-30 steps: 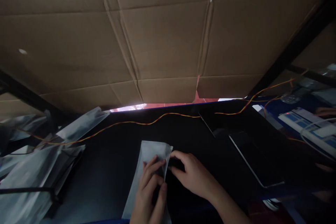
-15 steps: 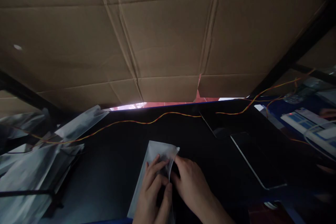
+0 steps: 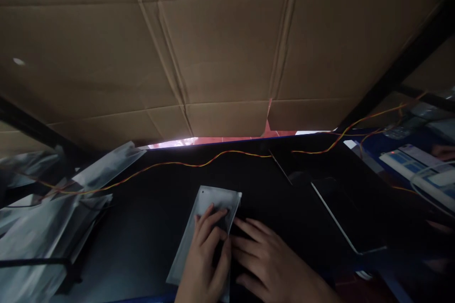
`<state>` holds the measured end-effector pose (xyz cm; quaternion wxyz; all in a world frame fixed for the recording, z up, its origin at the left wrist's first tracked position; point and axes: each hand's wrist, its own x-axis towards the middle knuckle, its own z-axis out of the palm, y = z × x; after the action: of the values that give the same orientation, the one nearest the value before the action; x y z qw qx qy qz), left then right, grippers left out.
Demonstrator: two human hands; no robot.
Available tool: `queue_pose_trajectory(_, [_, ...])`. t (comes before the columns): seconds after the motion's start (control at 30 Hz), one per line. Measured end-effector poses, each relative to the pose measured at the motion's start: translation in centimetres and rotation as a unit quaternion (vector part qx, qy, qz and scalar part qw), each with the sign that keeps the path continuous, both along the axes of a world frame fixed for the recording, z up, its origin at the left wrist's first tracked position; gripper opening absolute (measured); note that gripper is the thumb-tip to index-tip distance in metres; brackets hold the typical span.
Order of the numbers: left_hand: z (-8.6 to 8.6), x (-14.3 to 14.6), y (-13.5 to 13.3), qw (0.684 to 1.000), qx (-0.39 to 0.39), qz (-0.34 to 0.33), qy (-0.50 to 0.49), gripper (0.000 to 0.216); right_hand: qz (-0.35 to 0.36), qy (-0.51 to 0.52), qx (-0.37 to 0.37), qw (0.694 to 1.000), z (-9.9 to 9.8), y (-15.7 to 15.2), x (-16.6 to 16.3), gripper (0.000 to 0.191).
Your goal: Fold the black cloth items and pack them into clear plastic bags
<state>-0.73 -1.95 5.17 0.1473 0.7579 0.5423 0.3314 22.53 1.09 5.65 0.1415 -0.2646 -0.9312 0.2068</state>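
A frosted plastic zip bag (image 3: 215,195) lies on the black tabletop in front of me, its slider at the upper right corner. My left hand (image 3: 208,251) rests on top of it with fingers spread and bent, thumb and index finger near the bag's right edge. Beside that edge is my right hand (image 3: 265,258), its fingers stretched out towards the bag and apart from one another. The fingertips reach the bag's right side; whether they press on it I cannot tell. Whatever the bag may contain is hidden under my left hand.
More plastic bags (image 3: 39,241) are piled at the left, with another bag (image 3: 108,165) behind them. Two dark flat panels (image 3: 350,218) lie to the right. A red-and-yellow wire (image 3: 170,163) crosses the table. Cardboard (image 3: 223,57) hangs behind. Someone's hand (image 3: 442,152) shows at far right.
My right hand has moved down and right from the slider end, and its fingers have straightened. The bag has shifted slightly up and left. My left hand stays on it.
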Motion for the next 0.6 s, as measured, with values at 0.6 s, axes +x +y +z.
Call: queue_pose_trajectory(0.6, [1.2, -5.9, 1.0, 0.965, -0.037, -0.167, 0.201, 0.079, 0.027, 0.085, -0.036, 0.995, -2.0, -1.2, -5.0, 0.034])
